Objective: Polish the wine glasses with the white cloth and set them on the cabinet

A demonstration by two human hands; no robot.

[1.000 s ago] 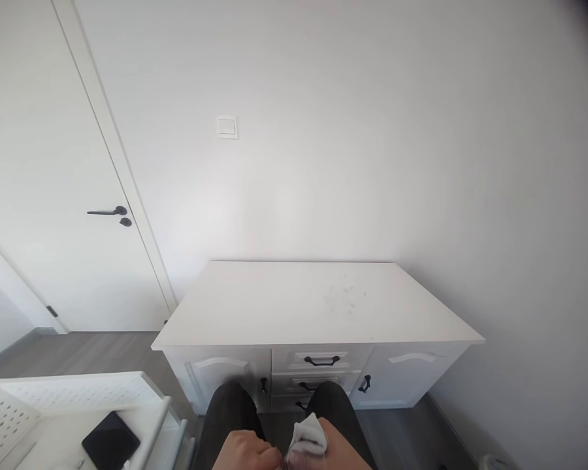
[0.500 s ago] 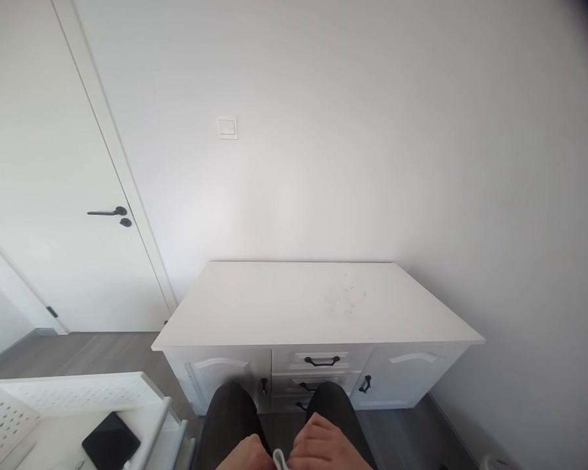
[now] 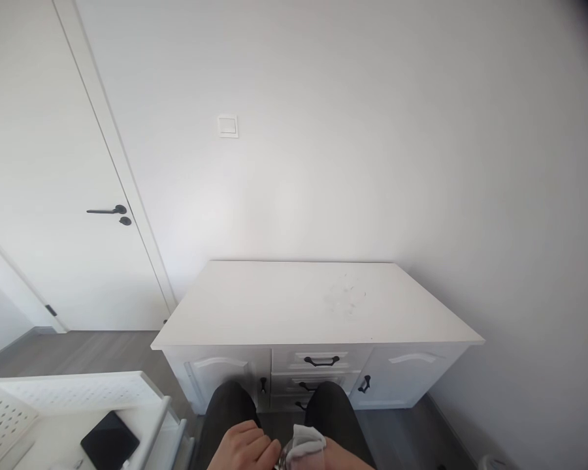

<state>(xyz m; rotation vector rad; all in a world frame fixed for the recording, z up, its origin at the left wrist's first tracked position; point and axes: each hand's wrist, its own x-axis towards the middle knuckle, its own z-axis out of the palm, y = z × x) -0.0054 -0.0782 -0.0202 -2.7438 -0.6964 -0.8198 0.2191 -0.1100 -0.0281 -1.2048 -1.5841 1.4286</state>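
At the bottom edge of the view both my hands meet over my knees. My left hand has its fingers curled toward a small glassy object that barely shows at the frame's edge. My right hand is mostly cut off and holds a crumpled white cloth against that object. What the glassy thing is cannot be made out. A low white cabinet with black handles stands just beyond my knees, and a faint smudge marks its top.
A white perforated tray at the lower left carries a black flat device. A white door with a black handle stands at the left. A light switch is on the white wall. The floor is grey wood.
The white cloth, nearly hidden under my right hand half a second ago, shows again on top. My left hand has shifted slightly up and left. The head view is unchanged.
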